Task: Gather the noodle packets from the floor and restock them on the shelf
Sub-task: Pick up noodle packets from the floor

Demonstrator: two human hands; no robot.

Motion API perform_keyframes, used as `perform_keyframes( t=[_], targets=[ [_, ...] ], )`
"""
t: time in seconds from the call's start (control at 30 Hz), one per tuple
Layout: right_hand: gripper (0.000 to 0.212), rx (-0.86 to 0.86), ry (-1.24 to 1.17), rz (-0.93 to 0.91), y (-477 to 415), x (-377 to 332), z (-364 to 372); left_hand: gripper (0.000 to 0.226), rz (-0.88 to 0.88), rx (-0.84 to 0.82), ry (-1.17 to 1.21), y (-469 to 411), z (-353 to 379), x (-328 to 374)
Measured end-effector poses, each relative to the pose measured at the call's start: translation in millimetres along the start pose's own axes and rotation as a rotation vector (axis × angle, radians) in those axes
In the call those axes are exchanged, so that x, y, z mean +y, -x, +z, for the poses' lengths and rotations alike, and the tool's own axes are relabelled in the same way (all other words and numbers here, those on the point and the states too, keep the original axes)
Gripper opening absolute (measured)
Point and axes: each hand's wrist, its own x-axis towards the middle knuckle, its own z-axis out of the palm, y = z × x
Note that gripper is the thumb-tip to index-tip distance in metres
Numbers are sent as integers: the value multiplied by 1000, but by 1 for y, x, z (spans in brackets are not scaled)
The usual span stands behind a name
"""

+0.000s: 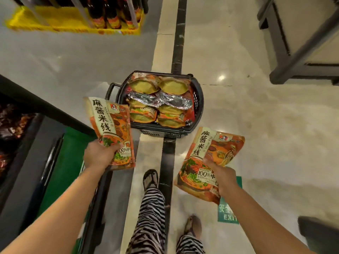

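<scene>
Head view: one packet per hand, fewer trips, I judge.
Left hand: fingers curled round base of left packet.
Right hand: fingers pinch right packet.
Basket: on floor, holding the rest.

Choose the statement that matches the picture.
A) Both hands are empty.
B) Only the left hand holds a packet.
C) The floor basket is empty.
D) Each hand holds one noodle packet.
D: the left hand grips the left packet, the right hand grips the right packet, and the basket holds more.
</scene>
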Motion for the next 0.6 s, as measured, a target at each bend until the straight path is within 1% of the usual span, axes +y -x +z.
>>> perform_keyframes(
  t=[0.1,0.2,0.27,0.4,0.53,0.6],
  targets=[
    [44,24,36,5,-21,-26,29,46,-1,0,-65,-60,2,26],
    [37,71,51,21,-45,-50,60,49,13,-15,-108,-126,7,49],
    [38,96,50,42,-60,-64,82,52,20,-52,-130,-168,13,62],
    [44,163,62,58,-87,-86,119,49,18,-163,-174,-233,27,77],
    [32,204,77,76,-106,-104,139,63,0,-254,-179,-281,43,84],
    [29,221,106,77,-118,-109,144,63,-3,-300,-164,-299,53,86]
  ],
)
